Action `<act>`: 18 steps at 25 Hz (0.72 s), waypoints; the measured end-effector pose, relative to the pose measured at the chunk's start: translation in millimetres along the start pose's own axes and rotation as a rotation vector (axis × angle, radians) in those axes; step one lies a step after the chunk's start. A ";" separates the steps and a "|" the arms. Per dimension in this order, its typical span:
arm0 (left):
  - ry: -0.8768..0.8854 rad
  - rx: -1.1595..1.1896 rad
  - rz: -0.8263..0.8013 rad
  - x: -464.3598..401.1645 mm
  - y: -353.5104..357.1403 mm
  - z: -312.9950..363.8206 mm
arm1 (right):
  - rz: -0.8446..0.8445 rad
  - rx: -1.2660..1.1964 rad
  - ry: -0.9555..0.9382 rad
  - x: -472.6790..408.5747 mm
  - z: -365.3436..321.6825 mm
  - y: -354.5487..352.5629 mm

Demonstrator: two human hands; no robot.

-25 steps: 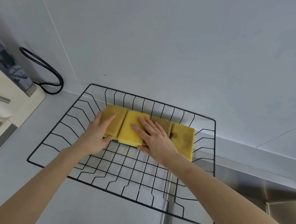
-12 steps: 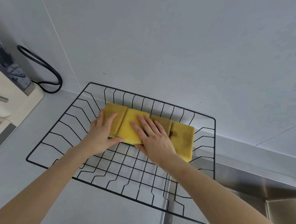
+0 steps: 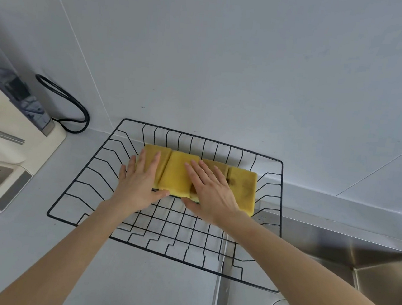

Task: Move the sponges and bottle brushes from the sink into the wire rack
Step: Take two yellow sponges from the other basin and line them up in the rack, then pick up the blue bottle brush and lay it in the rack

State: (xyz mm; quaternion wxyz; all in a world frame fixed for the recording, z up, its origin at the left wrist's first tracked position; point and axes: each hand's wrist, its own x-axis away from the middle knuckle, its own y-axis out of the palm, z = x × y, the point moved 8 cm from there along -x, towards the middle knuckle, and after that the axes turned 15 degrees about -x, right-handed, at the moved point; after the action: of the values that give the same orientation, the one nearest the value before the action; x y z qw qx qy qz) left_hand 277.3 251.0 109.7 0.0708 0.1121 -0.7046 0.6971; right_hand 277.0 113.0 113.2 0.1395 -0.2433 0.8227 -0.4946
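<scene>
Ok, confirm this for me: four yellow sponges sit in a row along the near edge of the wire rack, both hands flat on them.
Wrong on the edge. In the head view the sponges sit along the far side of the wire rack, toward the wall. There are four yellow ones in a row, with the left hand and right hand flat on them.

Bright, even, soft-shadowed light; wide-angle bending at edges.

Black wire rack [image 3: 87,182] with open grid floor and flared sides, standing on the counter, its right end reaching over the sink [image 3: 333,248] rim. Four yellow sponges [image 3: 177,174] lie flat, side by side and touching, in a row along the rack's far side; the rightmost sponge [image 3: 242,186] bears dark stains. No bottle brushes are visible.
</scene>
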 end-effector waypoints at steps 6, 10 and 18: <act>0.071 0.028 0.084 33.8 -36.2 30.3 | 0.066 -0.073 0.062 41.6 -5.5 -39.2; 0.139 0.027 0.117 67.3 -56.1 60.4 | 0.143 -0.124 0.107 87.3 -4.2 -65.7; 0.261 0.127 0.144 148.3 -64.9 133.5 | 0.227 -0.178 0.230 192.0 17.4 -98.2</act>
State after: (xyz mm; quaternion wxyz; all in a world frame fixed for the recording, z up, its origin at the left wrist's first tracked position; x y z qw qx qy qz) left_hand 158.5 108.7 208.0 0.1047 -0.0259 -0.6501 0.7521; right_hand 149.2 -41.9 193.8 0.0771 -0.1022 0.8957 -0.4257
